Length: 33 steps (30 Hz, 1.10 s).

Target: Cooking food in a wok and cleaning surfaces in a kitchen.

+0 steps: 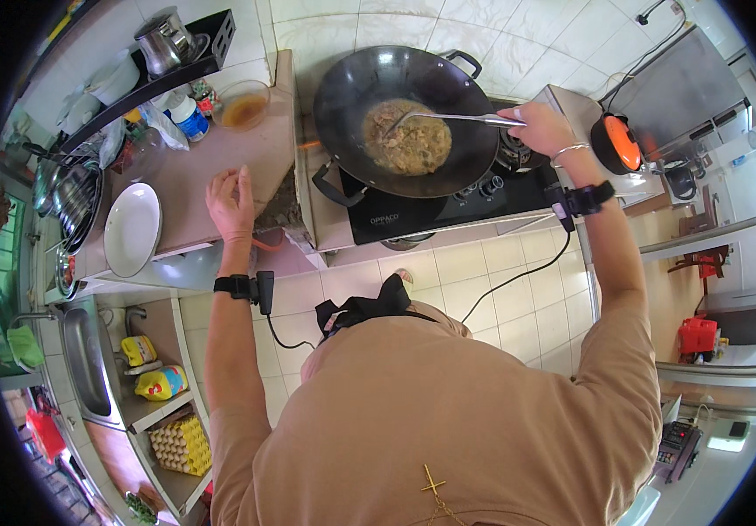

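Note:
My right hand [541, 130] grips the handle of a metal cooking spatula [463, 118]. The spatula's head dips into chopped, saucy food [410, 141] at the bottom of a large dark wok [345, 92]. Under the wok is a black glass gas stove [404, 220]. My left hand [230, 205] hovers at the edge of the counter [226, 161], holding nothing, its fingers loosely bent and the thumb apart. To its left lies a white oval dish [133, 230]. Behind it, a glass bowl [242, 110] contains brown liquid.
A dark shelf [207, 59] bears a metal pitcher [166, 41]. Below stand bottles, including a blue-labelled one [190, 119]. An orange-lidded pot [618, 143] sits right of the stove. The wok's near loop handle [337, 187] juts toward the counter. At lower left are a sink [88, 355] and egg trays [180, 446].

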### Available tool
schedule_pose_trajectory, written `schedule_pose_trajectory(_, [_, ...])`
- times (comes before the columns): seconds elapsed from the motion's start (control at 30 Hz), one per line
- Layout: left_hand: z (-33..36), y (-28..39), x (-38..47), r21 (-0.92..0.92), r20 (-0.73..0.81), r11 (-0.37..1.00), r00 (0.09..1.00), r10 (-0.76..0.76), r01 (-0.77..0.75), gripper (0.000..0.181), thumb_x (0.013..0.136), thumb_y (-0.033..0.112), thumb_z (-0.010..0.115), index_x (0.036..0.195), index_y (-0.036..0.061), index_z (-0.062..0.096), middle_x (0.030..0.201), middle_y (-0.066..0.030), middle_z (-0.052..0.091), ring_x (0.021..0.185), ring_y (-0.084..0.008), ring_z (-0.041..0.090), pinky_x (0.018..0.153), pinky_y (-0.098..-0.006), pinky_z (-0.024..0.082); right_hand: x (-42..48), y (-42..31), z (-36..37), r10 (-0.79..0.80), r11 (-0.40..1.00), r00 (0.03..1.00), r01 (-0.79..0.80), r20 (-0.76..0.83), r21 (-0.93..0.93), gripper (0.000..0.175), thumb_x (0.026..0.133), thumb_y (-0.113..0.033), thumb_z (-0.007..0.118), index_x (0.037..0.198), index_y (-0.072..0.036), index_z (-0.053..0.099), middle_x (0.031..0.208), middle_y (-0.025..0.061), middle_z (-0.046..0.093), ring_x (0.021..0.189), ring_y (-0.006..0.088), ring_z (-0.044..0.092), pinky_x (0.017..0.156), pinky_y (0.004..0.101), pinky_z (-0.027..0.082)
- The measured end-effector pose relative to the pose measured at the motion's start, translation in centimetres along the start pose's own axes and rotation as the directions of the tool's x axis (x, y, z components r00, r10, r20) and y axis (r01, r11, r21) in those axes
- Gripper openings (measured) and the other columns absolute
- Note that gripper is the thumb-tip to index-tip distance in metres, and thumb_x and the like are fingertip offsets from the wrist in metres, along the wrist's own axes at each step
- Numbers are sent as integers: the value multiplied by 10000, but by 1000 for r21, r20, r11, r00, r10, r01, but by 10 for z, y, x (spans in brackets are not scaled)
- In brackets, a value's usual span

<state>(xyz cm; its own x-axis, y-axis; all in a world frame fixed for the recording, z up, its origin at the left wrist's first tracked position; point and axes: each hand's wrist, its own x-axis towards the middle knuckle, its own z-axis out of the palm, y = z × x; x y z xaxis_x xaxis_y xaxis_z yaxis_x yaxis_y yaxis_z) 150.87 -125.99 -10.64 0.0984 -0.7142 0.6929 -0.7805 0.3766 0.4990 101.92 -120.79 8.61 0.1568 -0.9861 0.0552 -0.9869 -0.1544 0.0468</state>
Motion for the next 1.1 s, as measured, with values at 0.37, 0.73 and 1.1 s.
schedule_pose_trajectory(0.37, [-3, 4, 3, -6, 1, 1000, 1000, 13, -13, 270, 861, 259, 625, 793, 3, 678, 926, -103, 645, 892, -287, 573, 813, -379, 444, 0, -32, -27, 168, 978, 953, -129, 252, -165, 244, 747, -192, 606, 955, -130, 716, 938, 147, 675, 893, 307, 647, 797, 401, 505])
schedule_pose_trajectory(0.73, [-4, 5, 0, -30, -12, 1000, 1000, -8, 8, 233, 843, 246, 650, 794, 20, 676, 924, -97, 643, 900, -287, 570, 817, -380, 436, -26, 37, 16, 513, 662, 743, -661, 429, 353, 233, 854, -240, 530, 863, -55, 671, 588, 64, 575, 407, 141, 495, 393, 295, 394])
schedule_pose_trajectory(1.1, [-4, 5, 3, -13, 9, 1000, 1000, -25, 25, 232, 844, 238, 649, 781, 16, 671, 912, -113, 637, 897, -295, 566, 811, -389, 437, 9, 41, 91, 444, 524, 570, -791, 692, 316, 332, 882, -346, 567, 831, -23, 623, 565, 71, 555, 428, 176, 510, 376, 315, 382])
